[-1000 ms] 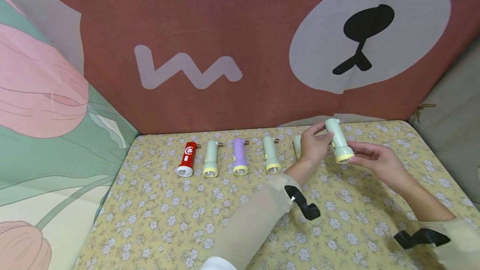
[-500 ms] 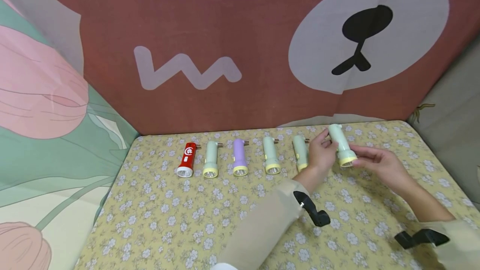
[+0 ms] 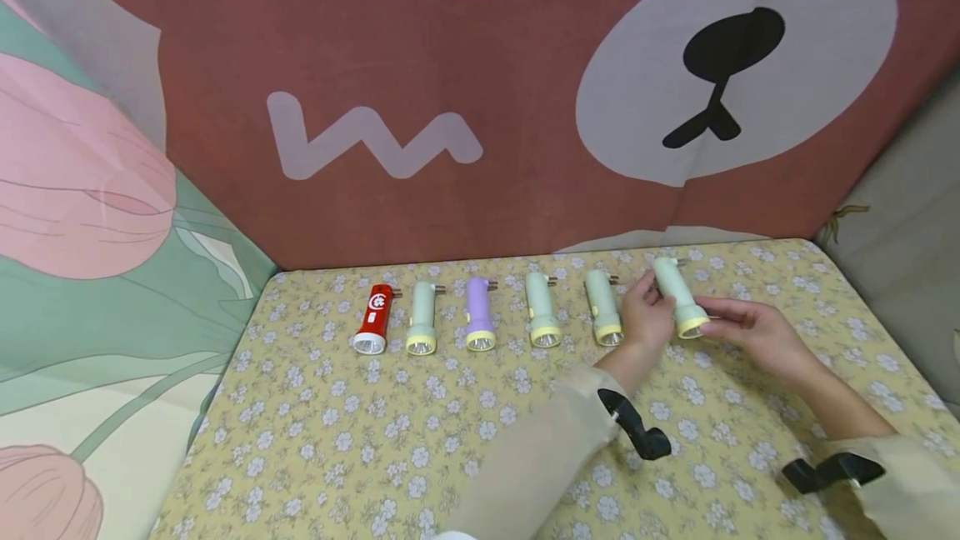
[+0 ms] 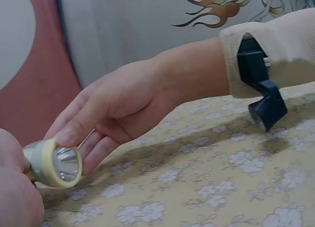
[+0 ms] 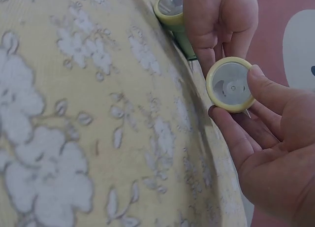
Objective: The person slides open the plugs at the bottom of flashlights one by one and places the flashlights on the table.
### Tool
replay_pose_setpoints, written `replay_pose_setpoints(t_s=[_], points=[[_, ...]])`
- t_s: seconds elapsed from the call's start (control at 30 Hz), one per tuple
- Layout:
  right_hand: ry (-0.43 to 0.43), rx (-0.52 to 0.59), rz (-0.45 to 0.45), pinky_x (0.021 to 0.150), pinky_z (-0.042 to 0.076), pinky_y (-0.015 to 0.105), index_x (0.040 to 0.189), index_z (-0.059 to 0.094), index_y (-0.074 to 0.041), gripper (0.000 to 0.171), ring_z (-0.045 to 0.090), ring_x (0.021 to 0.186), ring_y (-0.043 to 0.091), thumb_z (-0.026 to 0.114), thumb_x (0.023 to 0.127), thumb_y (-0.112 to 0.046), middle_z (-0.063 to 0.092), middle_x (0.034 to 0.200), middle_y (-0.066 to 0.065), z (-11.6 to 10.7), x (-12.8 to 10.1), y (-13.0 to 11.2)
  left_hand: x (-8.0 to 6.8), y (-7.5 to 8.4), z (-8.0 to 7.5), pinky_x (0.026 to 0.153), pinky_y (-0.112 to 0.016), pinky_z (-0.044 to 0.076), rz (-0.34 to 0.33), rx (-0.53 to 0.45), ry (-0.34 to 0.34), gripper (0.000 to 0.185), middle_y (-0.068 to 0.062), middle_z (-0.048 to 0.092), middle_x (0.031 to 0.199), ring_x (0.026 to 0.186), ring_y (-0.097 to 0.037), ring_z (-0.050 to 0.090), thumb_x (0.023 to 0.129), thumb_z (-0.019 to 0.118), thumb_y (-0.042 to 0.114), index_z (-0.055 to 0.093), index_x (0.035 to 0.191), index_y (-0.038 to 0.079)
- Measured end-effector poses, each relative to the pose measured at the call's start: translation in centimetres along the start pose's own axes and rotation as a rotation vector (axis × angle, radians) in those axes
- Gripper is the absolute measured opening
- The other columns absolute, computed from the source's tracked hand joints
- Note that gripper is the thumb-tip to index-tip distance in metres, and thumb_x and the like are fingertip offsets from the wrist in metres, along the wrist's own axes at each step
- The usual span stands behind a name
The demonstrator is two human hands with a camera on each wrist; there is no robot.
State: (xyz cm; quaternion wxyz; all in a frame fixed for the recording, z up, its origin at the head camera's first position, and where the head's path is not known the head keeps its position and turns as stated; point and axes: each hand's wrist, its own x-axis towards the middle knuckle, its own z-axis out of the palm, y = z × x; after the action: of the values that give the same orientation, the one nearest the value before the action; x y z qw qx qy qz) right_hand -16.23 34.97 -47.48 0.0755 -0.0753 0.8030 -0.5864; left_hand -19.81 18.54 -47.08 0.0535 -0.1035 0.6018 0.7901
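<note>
Near edge: floral tabletop (image 3: 360, 440), both sleeves reaching in.
Hands: left hand (image 3: 647, 319) grips the barrel of a pale green flashlight (image 3: 678, 298); right hand (image 3: 753, 332) pinches its yellow lens rim.
Flashlight spot: low over the tabletop, right end of the row.
Row: four more pastel flashlights (image 3: 542, 311) plus a red flashlight (image 3: 375, 319).
Step, I'd guess: setting it down; next, line it up, then let go.

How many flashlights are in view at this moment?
6. Five lie in a row on the table: a red flashlight, a green one, a purple one, two more green. The sixth flashlight is held between the left hand and right hand.
</note>
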Motion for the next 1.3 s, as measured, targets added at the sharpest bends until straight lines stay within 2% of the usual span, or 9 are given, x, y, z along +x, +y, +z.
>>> replay_pose_setpoints(t_s=[0.1,0.37,0.6,0.87,1.3], points=[[0.004,-0.006,0.027,0.079,0.06,0.024,0.143,0.052,0.008,0.049,0.068,0.1,0.001,0.065,0.102,-0.015,0.068,0.115,-0.023,0.1,0.1,0.5,-0.2,-0.5,0.4,0.107,-0.039,0.049,0.013,-0.01,0.003,0.051,-0.022,0.058,0.141,0.13,-0.035,0.056,0.094,0.059,-0.014,0.054,0.143,-0.002],[0.019,-0.03,0.041,0.078,0.058,0.021,0.142,0.051,0.011,0.05,0.067,0.098,-0.001,0.065,0.102,-0.015,0.068,0.112,-0.023,-0.1,0.1,1.1,-0.4,-0.8,0.2,0.11,-0.03,0.044,0.04,0.182,-0.069,0.054,-0.014,0.053,0.149,0.137,-0.026,0.05,0.098,0.055,-0.008,0.047,0.151,0.003],[0.029,-0.04,0.056,0.078,0.058,0.021,0.143,0.05,0.01,0.052,0.066,0.099,-0.002,0.066,0.101,-0.017,0.066,0.112,-0.026,0.1,0.2,1.2,-0.3,-0.9,0.2,0.109,-0.026,0.044,0.071,0.296,-0.044,0.053,-0.008,0.058,0.145,0.134,-0.019,0.053,0.097,0.059,-0.005,0.052,0.148,0.006],[0.032,-0.076,0.08,0.078,0.058,0.022,0.144,0.05,0.01,0.055,0.063,0.1,-0.005,0.067,0.101,-0.021,0.062,0.114,-0.029,0.2,0.1,1.6,-0.2,-1.3,0.2,0.109,-0.027,0.044,0.079,0.325,-0.044,0.05,-0.007,0.057,0.146,0.133,-0.018,0.053,0.099,0.059,-0.002,0.053,0.147,0.006],[0.031,-0.056,0.091,0.079,0.058,0.022,0.146,0.046,0.011,0.058,0.064,0.099,-0.004,0.065,0.102,-0.024,0.061,0.113,-0.03,0.1,0.0,1.9,-0.1,-1.1,0.2,0.109,-0.027,0.044,0.052,0.361,-0.054,0.051,-0.007,0.058,0.143,0.133,-0.018,0.053,0.096,0.064,-0.001,0.055,0.146,0.005]])
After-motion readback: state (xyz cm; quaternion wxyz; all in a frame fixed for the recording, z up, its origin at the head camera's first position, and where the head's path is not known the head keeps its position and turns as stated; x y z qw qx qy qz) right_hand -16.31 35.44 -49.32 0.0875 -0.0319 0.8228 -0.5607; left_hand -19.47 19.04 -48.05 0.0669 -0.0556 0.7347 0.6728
